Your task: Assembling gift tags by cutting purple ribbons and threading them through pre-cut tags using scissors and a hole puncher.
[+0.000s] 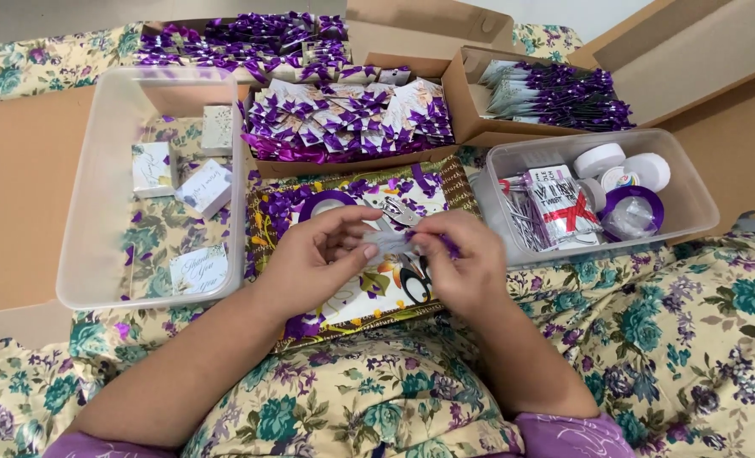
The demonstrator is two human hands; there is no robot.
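Both hands meet over patterned tray [286,222]: left hand [318,259] pinching small white card [387,244], right hand [458,259] pinching purple ribbon [447,246] against it. Risk: ribbon slipping, bow crooked; scissors [411,284] underneath could snag.

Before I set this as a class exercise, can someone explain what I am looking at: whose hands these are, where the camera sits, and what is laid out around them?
There is no machine here: one camera worn on a person's head looks down at their own two bare hands. The left hand and right hand meet over a patterned tray, pinching a small pale card with a purple ribbon between the fingertips. Ahead, cardboard boxes hold many finished cards with purple bows. To the left, a clear plastic tub holds a few small cards. To the right, another clear tub holds tape rolls and a purple ribbon spool. Everything rests on floral cloth.
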